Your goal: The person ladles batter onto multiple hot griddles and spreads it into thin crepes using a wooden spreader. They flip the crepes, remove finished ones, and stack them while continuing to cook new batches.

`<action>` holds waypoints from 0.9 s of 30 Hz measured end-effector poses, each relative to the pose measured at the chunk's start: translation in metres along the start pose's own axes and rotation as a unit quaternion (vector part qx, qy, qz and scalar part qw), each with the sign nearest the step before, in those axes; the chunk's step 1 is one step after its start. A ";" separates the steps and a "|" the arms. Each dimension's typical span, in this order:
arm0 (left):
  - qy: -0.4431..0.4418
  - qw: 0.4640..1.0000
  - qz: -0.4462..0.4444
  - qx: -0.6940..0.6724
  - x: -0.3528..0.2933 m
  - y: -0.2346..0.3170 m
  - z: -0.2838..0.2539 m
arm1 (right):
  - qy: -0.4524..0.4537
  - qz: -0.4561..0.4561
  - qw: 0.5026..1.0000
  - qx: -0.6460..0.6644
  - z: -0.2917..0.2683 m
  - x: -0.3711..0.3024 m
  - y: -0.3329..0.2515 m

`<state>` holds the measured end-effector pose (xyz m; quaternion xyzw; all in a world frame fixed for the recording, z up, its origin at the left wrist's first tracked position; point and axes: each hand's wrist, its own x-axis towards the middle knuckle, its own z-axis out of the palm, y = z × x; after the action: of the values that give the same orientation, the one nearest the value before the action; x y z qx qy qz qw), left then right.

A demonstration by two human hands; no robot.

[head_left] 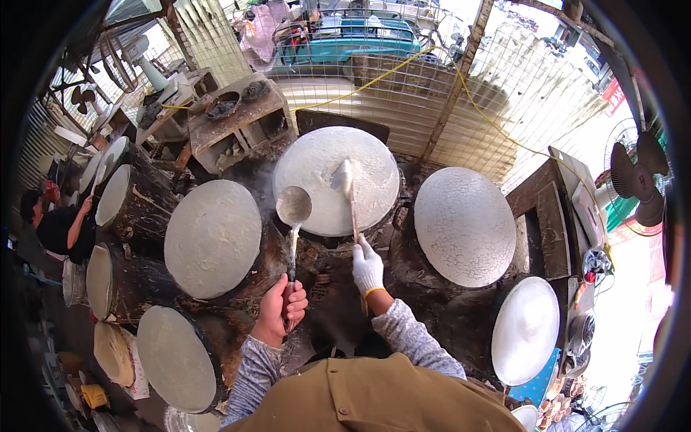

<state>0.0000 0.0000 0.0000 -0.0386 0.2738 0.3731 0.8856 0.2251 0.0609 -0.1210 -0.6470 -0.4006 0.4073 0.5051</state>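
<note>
My bare left hand [281, 311] is wrapped around the dark handle of a ladle [294, 206]. Its round bowl, smeared with batter, is raised by the left edge of the middle round griddle [306, 155]. In a white knit glove, my right hand [367, 268] grips a wooden-handled spreader [349, 189]. The spreader's whitish, somewhat blurred head is over the pale batter covering that griddle; whether it touches cannot be made out. Another griddle [213, 239], coated in pale batter, stands to the left, and a third griddle [465, 227], with a cracked white layer, to the right.
More coated griddles sit at the lower left [177, 358] and lower right [526, 331]. A co-worker [61, 225] is at far left. Behind are a wire fence [403, 93] and a block stand [237, 119]; a fan [639, 180] is at right.
</note>
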 end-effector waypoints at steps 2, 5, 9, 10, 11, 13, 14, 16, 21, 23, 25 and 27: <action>-0.001 1.000 -0.010 -0.019 0.009 0.001 0.001 | -0.042 0.025 0.999 -0.002 0.000 0.022 -0.032; 0.025 1.000 -0.005 0.009 0.012 0.002 0.005 | 0.025 -0.006 0.999 0.026 -0.024 0.063 -0.037; 0.032 0.999 -0.008 -0.005 0.034 0.013 0.005 | -0.046 -0.004 0.998 -0.034 -0.041 0.080 -0.024; 0.042 0.999 -0.009 -0.009 0.040 0.016 0.003 | -0.077 -0.022 0.993 -0.081 -0.044 0.073 -0.023; 0.057 0.998 -0.005 -0.009 0.045 0.018 0.003 | -0.108 -0.039 0.985 -0.128 -0.051 0.066 -0.022; 0.084 0.996 0.004 -0.007 0.054 0.022 0.008 | -0.137 0.010 0.987 -0.087 -0.062 0.063 -0.038; 0.085 0.996 0.008 -0.003 0.060 0.027 0.007 | -0.139 0.030 0.987 -0.079 -0.066 0.069 -0.042; 0.113 0.993 0.025 0.016 0.072 0.029 0.020 | -0.120 0.029 0.990 -0.070 -0.075 0.084 -0.046; 0.184 0.980 0.059 0.041 0.100 0.029 0.040 | -0.196 -0.028 0.964 -0.175 -0.083 0.074 -0.056; 0.206 0.973 0.077 0.063 0.102 0.026 0.042 | -0.191 -0.026 0.964 -0.181 -0.095 0.061 -0.063; 0.227 0.966 0.097 0.078 0.105 0.016 0.050 | -0.119 -0.016 0.984 -0.134 -0.110 0.048 -0.057; 0.246 0.957 0.126 0.092 0.115 0.003 0.055 | -0.065 -0.022 0.989 -0.129 -0.120 0.028 -0.041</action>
<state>0.0885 0.0903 -0.0123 -0.0128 0.5187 0.4337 0.7367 0.3422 0.0550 -0.0652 -0.6698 -0.4956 0.3825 0.3993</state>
